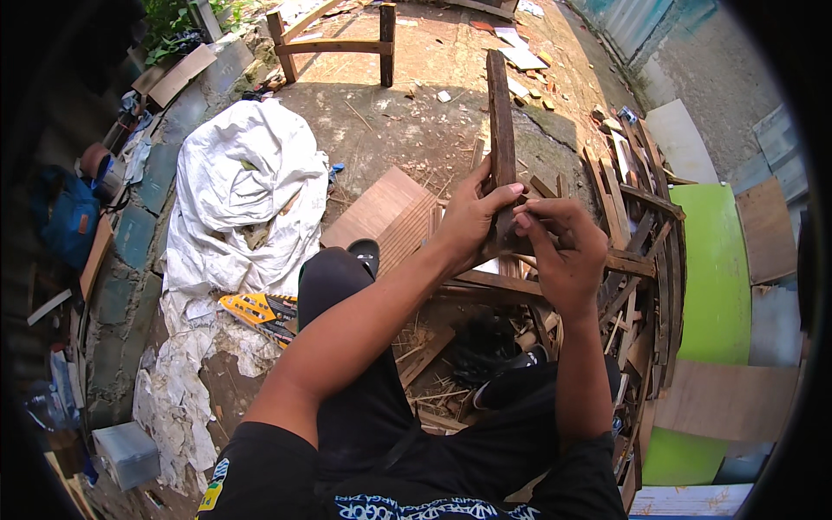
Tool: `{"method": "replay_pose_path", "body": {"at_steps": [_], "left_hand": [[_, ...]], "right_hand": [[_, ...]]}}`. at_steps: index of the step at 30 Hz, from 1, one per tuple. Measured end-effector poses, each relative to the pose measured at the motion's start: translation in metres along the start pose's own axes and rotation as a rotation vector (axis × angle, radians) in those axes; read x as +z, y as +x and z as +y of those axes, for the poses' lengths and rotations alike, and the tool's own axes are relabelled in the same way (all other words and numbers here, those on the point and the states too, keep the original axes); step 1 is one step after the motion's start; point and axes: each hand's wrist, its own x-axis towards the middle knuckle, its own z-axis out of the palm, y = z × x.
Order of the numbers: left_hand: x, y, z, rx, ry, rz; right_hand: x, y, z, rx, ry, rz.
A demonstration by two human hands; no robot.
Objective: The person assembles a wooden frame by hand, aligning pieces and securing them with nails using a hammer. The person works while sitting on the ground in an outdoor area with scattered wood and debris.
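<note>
A long, dark, weathered wooden strip (501, 113) stands out in front of me, pointing away and upward. My left hand (468, 217) is wrapped round its lower part, with the thumb lying across the wood. Right beside that thumb, my right hand (568, 247) is closed in a pinch at the strip's edge, thumb against index finger. Whatever sits between those fingertips, if anything, is too small to make out. Below both hands, the strip's lower end is partly hidden by the fingers and loose wood.
Wood scraps and slats (641, 234) are heaped along my right. A stack of brown boards (390, 208) lies ahead of my knee, beside a crumpled white sack (247, 182). Further off stands a wooden frame (338, 47). A yellow-black package (260, 314) and a clear plastic box (126, 454) are leftward.
</note>
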Motion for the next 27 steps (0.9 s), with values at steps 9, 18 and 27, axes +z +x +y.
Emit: {"method": "replay_pose_path", "body": {"at_steps": [9, 18, 27], "left_hand": [[0.004, 0.001, -0.003, 0.04, 0.018, 0.05], [0.002, 0.001, -0.002, -0.045, -0.117, 0.07], [0.0, 0.002, -0.006, -0.043, -0.131, 0.064]], "right_hand": [[-0.002, -0.005, 0.006, -0.104, -0.052, -0.019], [0.004, -0.006, 0.01, 0.037, 0.121, 0.079], [0.0, -0.009, 0.01, 0.025, 0.087, 0.043]]}}
